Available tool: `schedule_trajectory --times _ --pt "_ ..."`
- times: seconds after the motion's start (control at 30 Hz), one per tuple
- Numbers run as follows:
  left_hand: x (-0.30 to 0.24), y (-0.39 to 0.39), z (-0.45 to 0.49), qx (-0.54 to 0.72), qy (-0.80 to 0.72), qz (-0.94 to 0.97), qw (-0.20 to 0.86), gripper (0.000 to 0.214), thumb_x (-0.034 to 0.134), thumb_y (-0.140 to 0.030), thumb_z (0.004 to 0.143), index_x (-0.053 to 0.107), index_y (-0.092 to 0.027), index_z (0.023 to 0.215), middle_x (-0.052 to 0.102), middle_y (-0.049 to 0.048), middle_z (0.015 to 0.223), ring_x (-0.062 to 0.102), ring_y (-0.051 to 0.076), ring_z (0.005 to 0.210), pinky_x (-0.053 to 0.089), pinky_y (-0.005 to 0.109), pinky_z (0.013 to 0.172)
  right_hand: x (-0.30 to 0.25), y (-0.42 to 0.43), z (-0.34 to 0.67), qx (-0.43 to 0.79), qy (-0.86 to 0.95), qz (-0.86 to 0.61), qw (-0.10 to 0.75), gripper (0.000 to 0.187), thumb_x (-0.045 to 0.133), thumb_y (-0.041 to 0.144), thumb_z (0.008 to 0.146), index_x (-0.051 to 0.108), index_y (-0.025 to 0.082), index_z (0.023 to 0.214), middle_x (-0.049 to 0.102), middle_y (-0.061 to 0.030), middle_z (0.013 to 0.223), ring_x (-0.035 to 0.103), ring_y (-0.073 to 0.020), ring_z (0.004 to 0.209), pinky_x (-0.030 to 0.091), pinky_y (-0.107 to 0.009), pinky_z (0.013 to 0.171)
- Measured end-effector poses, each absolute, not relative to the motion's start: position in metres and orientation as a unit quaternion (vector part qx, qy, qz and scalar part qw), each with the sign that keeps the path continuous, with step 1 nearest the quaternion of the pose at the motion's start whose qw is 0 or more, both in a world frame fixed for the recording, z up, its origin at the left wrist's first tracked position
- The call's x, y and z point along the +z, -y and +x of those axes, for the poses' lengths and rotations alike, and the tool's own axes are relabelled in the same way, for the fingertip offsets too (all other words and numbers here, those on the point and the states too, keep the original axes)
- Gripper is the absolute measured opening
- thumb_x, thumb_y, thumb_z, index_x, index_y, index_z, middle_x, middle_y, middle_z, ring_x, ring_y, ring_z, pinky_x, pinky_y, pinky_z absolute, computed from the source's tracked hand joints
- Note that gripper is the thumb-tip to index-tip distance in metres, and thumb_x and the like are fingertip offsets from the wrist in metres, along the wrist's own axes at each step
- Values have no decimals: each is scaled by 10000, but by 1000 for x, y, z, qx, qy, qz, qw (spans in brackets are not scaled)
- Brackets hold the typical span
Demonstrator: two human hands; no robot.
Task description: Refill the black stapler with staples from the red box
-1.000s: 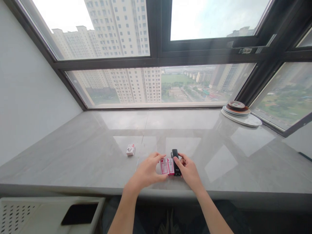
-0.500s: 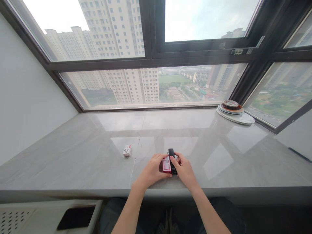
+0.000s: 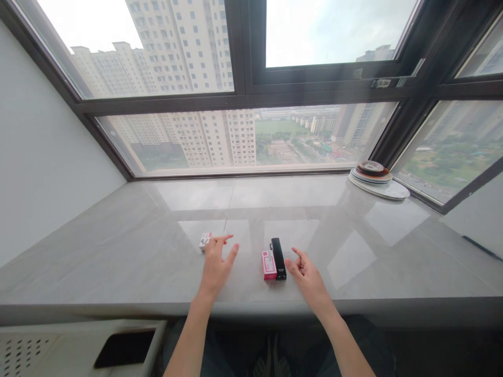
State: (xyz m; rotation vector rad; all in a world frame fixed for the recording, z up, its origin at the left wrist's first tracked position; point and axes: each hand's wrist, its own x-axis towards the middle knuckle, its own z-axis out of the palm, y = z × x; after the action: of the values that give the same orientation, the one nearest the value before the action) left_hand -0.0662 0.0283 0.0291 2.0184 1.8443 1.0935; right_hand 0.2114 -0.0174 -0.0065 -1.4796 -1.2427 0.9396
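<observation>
A black stapler (image 3: 279,259) lies lengthwise on the grey stone ledge, with a small pink and white box (image 3: 269,265) against its left side. Just right of the stapler, my right hand (image 3: 307,273) holds nothing, its fingers apart and slightly curled. My left hand (image 3: 217,264) is over by a small white box (image 3: 205,241) with red and dark print, and its fingers are spread. Part of that white box is hidden behind the hand, and I cannot tell whether they touch.
Stacked plates (image 3: 372,174) stand at the back right by the window corner. The ledge (image 3: 129,251) ends at a front edge close to my forearms. Below it at the left is a whitish plastic piece (image 3: 70,348) with a dark opening. Window frames (image 3: 243,102) bound the back.
Both hands have let go of the pink and white box and the stapler, which stay side by side. My left hand moved left to the white box; my right drew slightly right.
</observation>
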Motion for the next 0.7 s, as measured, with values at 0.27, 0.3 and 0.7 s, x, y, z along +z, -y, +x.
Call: schedule_trajectory --times 0.27,0.3,0.7 --pt "37 -75 -125 254 -759 587 118 392 370 -500 1015 651 -260 1149 693 54 827 663 266 840 427 314 728 11 20 210 356 613 -623 331 1006 878 505 632 483 237 1517 566 40 692 543 -189 637 367 -272 590" --pt "35 -77 -114 252 -739 611 130 378 376 -499 1017 667 -272 1097 700 42 812 666 252 829 418 298 718 14 19 208 351 627 -617 320 959 874 475 641 504 250 1497 599 33 692 569 -200 648 361 -271 594" --pt "24 -57 12 248 -560 761 214 537 159 -509 1082 656 -311 1133 741 2 853 699 203 856 409 312 869 16 12 201 284 708 -579 288 626 772 322 761 593 306 1361 749 -19 828 676 -248 737 331 -264 637"
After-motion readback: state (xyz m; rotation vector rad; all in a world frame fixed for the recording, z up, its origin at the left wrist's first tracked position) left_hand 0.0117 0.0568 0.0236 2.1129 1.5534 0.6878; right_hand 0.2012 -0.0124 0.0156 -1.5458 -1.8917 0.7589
